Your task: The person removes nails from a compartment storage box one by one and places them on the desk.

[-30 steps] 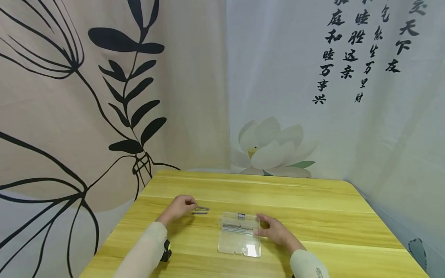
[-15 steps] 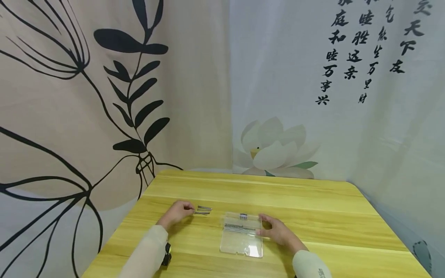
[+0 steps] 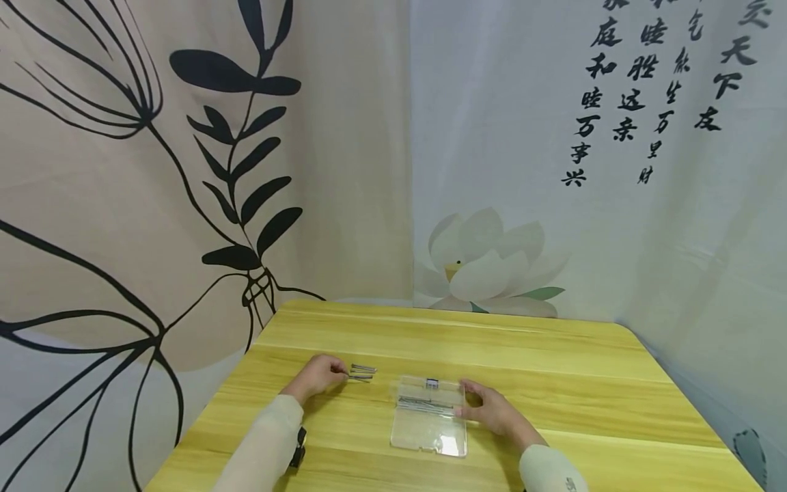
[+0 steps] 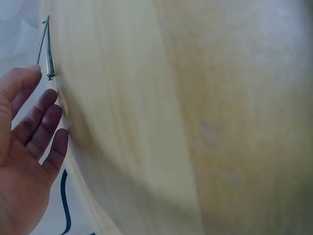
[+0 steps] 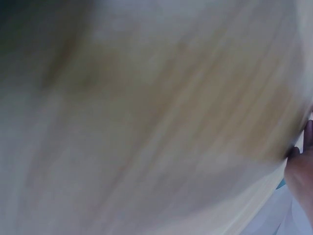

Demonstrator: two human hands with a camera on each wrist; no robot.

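Your left hand [image 3: 322, 374] pinches a thin metal rod [image 4: 42, 44] near loose rods [image 3: 364, 367], left of lower centre, head view; your right hand [image 3: 492, 408] grips the clear case [image 3: 421, 432], lower centre

The left hand [image 3: 320, 376] has shifted toward the person. Its fingers [image 3: 339, 369] have moved off the farther metal pins [image 3: 364, 367] to the left end of the nearer pin [image 3: 363, 377].

Curtain [image 3: 492, 143], beyond the right fingers [image 3: 470, 413]: 庭和睦万事兴; 睦胜远亲; 气能生万里财; 交天下友.
Case [image 3: 424, 434], left of those fingers: label [image 3: 432, 384] too small to read.
Sleeve [image 3: 544, 465], behind them: print [image 3: 570, 484] illegible.
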